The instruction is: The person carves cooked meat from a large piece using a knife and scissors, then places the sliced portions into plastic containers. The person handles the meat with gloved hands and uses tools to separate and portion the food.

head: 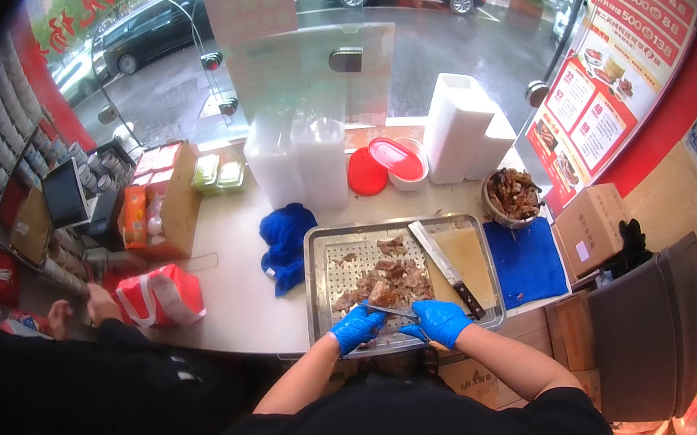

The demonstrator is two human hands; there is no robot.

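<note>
Both my hands wear blue gloves above the near side of a perforated metal tray (317, 273). My right hand (443, 322) grips a pair of scissors (392, 310), whose metal blades point left toward my other hand. My left hand (358, 328) has its fingers closed on a piece of cooked meat (381, 294) at the blade tips. Behind them, chopped meat (404, 274) lies in a pile on the tray. A knife with a dark handle (442, 259) rests slantwise over a yellowish cutting board (466, 245) at the tray's right side.
Right of the tray, a bowl of meat or bones (512, 194) stands by a blue cloth (527, 267). Another blue cloth (286, 244) lies left. Clear plastic containers (321, 162), a white tub (412, 177) and white boxes (458, 129) line the back. Left, a person handles a red bag (169, 295).
</note>
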